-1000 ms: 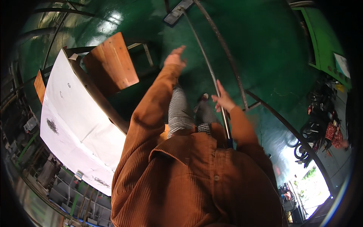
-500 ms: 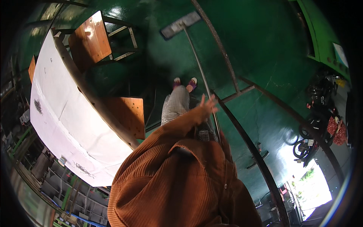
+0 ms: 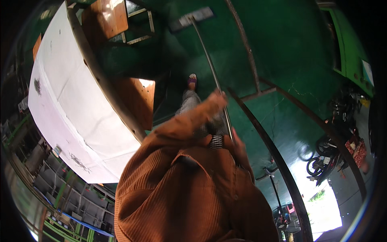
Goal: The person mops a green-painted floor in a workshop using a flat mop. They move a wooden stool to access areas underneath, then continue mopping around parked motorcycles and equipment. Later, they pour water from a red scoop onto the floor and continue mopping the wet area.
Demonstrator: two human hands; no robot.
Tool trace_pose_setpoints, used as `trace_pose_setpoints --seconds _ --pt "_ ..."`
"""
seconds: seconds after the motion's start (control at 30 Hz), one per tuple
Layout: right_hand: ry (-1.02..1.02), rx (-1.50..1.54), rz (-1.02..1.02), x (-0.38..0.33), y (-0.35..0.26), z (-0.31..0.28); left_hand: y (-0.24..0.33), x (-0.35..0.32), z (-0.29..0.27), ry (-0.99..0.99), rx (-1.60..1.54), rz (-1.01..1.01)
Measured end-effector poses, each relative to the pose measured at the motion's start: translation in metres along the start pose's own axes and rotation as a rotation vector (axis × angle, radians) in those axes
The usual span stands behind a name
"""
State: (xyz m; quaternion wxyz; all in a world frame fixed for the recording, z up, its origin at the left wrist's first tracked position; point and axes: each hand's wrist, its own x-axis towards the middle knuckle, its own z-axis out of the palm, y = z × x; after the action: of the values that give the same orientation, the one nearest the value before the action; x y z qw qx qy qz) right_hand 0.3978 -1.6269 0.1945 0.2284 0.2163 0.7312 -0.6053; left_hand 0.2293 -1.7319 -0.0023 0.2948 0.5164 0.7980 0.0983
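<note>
A flat mop has its wide grey rectangular head (image 3: pixel 191 19) on the green floor ahead, at the top of the view. Its thin metal handle (image 3: pixel 209 62) slants down toward my body. My left hand (image 3: pixel 219 100), a little smeared by motion, is closed around the middle of the handle. Lower down, close to my jacket, my right hand (image 3: pixel 238 146) is closed on the handle's near part; the sleeve and jacket hide some of it. One foot in a purple and white sandal (image 3: pixel 192 78) shows on the floor behind the mop head.
A long white-topped table (image 3: pixel 80 97) runs along my left, with wooden chairs (image 3: pixel 139 101) beside it. Dark metal rails (image 3: pixel 262 141) cross the floor on my right. Motorbikes (image 3: pixel 322 161) stand farther right, near a bright doorway (image 3: pixel 324 205).
My left hand has gone from spread fingers beside the handle to closed around it. My right hand has come into view. The table and chairs have shifted upward in view, and only one foot shows now.
</note>
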Motion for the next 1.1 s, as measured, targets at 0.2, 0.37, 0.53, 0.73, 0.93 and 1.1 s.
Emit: trace_pose_setpoints --seconds 0.2,0.37,0.53,0.73,0.93,1.1 --pt "0.155 -0.530 -0.022 0.100 -0.047 0.018 -0.065 0.010 -0.085 0.023 -0.082 -0.421" --pt "0.031 -0.584 -0.017 0.036 0.010 -0.026 0.012 0.021 -0.017 0.107 -0.095 -0.452" --pt "-0.071 -0.638 0.052 -0.073 0.073 -0.092 0.149 0.018 0.036 0.074 -0.244 -0.458" --pt "-0.196 -0.836 0.327 -0.203 0.085 -0.156 0.317 -0.004 0.054 0.086 -0.406 -0.341" --pt "-0.304 -0.751 0.210 -0.264 0.080 -0.212 0.419 0.035 0.077 0.200 -0.567 -0.007" --pt "-0.380 -0.734 0.185 -0.288 0.068 -0.223 0.427 0.010 0.105 0.421 -0.496 -0.350"
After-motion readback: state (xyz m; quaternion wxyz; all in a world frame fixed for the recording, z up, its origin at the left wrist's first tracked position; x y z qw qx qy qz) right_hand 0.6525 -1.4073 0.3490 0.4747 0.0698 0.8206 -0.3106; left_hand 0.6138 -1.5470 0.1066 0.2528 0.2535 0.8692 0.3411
